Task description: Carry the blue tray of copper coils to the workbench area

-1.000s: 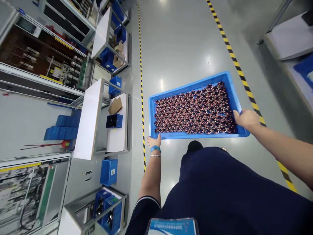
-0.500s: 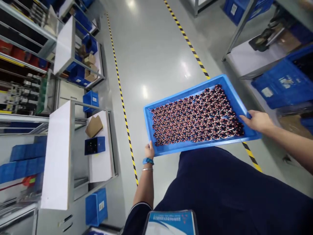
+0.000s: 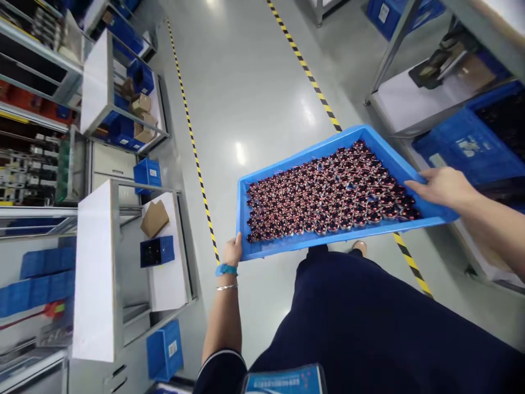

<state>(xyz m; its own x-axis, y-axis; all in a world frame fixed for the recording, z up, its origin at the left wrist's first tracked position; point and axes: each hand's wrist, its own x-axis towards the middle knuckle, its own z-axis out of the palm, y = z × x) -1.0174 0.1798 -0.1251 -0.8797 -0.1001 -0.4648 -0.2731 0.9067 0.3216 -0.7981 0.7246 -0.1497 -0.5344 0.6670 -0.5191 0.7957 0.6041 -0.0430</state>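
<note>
I carry a shallow blue tray (image 3: 287, 247) in front of my body, over a grey aisle floor. Several small copper-wound coils (image 3: 328, 197) fill it in tight rows. My left hand (image 3: 232, 251) grips the tray's near left corner, fingers closed under the rim; a blue band and a thin bangle sit on that wrist. My right hand (image 3: 443, 186) is closed on the tray's right end, thumb over the rim. The tray is tilted, its right end further from me.
Yellow-black striped lines (image 3: 197, 158) run along both sides of the aisle. Metal racks with white shelves (image 3: 96, 262), blue bins (image 3: 158, 250) and cardboard boxes stand on the left. On the right are a workbench (image 3: 414, 98) and large blue crates (image 3: 467, 148).
The view has swung to the right along the aisle, bringing the right-hand bench and crates into sight. The tray has come closer and turned a little, with both hands still gripping it.
</note>
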